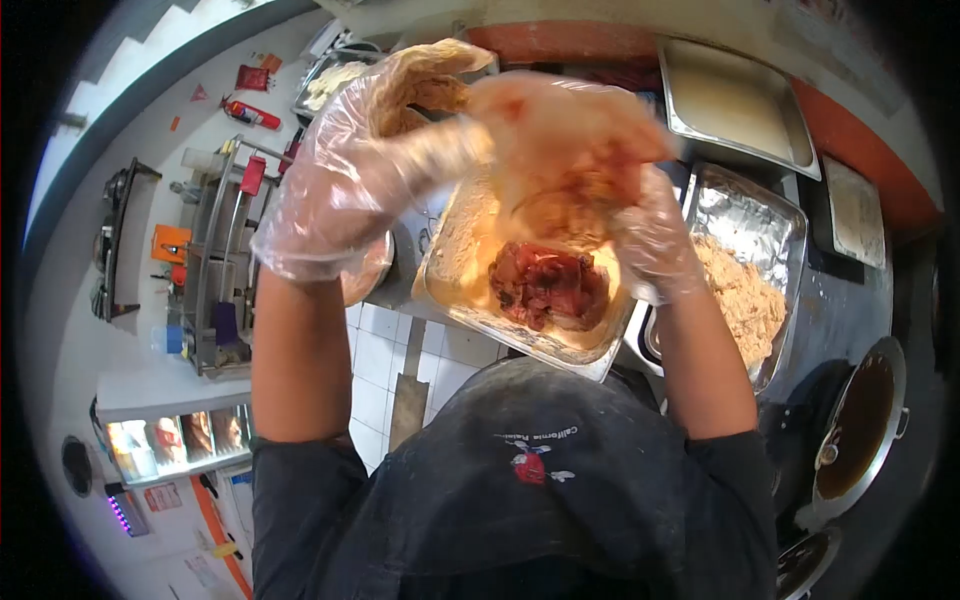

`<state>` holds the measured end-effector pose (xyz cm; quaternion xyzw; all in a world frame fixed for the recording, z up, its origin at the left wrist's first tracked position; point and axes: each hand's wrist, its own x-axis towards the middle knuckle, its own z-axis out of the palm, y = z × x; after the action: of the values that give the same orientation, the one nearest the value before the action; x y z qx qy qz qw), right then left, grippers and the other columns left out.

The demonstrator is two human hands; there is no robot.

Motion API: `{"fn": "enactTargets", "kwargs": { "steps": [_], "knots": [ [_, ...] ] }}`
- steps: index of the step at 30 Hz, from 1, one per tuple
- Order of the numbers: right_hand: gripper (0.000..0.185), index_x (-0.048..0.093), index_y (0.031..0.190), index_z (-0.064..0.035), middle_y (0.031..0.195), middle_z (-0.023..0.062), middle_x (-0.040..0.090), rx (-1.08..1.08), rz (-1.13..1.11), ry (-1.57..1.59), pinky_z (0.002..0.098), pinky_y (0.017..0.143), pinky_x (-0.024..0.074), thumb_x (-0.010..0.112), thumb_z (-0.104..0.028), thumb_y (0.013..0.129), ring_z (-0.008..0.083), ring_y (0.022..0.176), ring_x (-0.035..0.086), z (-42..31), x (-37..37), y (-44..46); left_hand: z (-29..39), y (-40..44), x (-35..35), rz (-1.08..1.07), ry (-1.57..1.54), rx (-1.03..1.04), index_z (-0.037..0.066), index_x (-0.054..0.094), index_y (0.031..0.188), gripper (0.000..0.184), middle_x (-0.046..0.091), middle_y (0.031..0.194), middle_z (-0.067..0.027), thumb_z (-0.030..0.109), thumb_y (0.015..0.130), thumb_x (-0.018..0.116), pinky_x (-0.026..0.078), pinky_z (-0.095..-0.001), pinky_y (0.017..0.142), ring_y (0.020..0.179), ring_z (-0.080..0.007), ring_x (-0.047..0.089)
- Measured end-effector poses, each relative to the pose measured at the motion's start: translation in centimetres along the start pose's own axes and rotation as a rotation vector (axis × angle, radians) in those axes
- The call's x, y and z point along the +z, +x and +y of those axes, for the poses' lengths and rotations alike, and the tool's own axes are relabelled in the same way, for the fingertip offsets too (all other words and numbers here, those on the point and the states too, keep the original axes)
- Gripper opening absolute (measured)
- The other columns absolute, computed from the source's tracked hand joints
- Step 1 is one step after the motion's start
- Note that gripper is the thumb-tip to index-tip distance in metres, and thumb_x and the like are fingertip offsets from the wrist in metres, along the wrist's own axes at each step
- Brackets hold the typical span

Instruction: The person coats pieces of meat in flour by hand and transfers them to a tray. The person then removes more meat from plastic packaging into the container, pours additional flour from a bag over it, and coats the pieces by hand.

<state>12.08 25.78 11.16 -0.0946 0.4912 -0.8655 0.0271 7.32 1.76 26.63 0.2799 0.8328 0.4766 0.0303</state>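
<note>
Both my hands wear clear plastic gloves. My right hand [655,240] grips the right side of a broad, floppy piece of raw meat [580,140], which is smeared by motion. My left hand [390,150] is at the meat's left edge, its fingers caked with pale flour and curved apart from the thumb. Below lies a metal tray [450,290] dusted with flour, with a heap of dark red raw meat [550,285] in it. My right fingertips are partly hidden behind the held piece.
On the right a metal tray [745,205] holds floured pieces [740,300]. Behind it stands a pan of pale liquid [735,100]. A wide pan of dark liquid [860,430] sits at the lower right. A metal rack [225,250] is on the left.
</note>
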Motion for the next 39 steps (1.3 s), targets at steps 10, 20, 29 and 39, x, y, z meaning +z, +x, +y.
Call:
{"fn": "enactTargets", "kwargs": {
  "steps": [10, 20, 29, 39],
  "knots": [
    [0.057, 0.045, 0.161, -0.0100, 0.156, 0.0088, 0.055, -0.291, 0.481, 0.219, 0.0480, 0.123, 0.0459, 0.065, -0.006, 0.107, 0.0279, 0.142, 0.056, 5.5, -7.2, -5.8, -19.4, -3.2, 9.8, -0.639, 1.382, -0.075, 0.002, 0.063, 0.144, 0.047, 0.068, 0.143, -0.0182, 0.025, 0.105, 0.055, 0.044, -0.0494, 0.118, 0.136, -0.0366, 0.062],
    [0.058, 0.050, 0.157, -0.0084, 0.152, 0.0065, 0.060, -0.231, 0.542, 0.151, 0.0461, 0.120, 0.0479, 0.072, -0.004, 0.103, 0.0244, 0.139, 0.059, 6.3, -7.0, -9.1, -26.9, -2.3, 11.4, -0.681, 1.557, 0.085, 0.001, 0.064, 0.145, 0.047, 0.055, 0.154, -0.0187, 0.014, 0.100, 0.055, 0.032, -0.0523, 0.124, 0.146, -0.0329, 0.048],
    [0.056, 0.049, 0.158, -0.0083, 0.153, 0.0071, 0.058, -0.331, 0.447, -0.058, 0.0429, 0.119, 0.0481, 0.069, -0.006, 0.105, 0.0217, 0.138, 0.058, 5.8, -5.1, -9.8, -14.5, -1.8, 5.8, -0.334, 1.458, 0.031, 0.006, 0.077, 0.099, 0.018, 0.074, 0.103, -0.0146, 0.016, 0.088, 0.068, 0.051, -0.0469, 0.095, 0.103, -0.0305, 0.070],
    [0.055, 0.055, 0.149, -0.0006, 0.140, 0.0139, 0.063, -0.252, 0.164, -0.721, 0.0433, 0.110, 0.0497, 0.072, -0.008, 0.097, 0.0278, 0.128, 0.062, 6.1, 3.7, -4.5, -16.2, -10.3, 2.9, 0.218, -0.079, -0.347, 0.002, 0.066, 0.107, 0.015, 0.071, 0.094, -0.0089, 0.016, 0.103, 0.062, 0.055, -0.0384, 0.079, 0.085, -0.0218, 0.067]
  ]
}}
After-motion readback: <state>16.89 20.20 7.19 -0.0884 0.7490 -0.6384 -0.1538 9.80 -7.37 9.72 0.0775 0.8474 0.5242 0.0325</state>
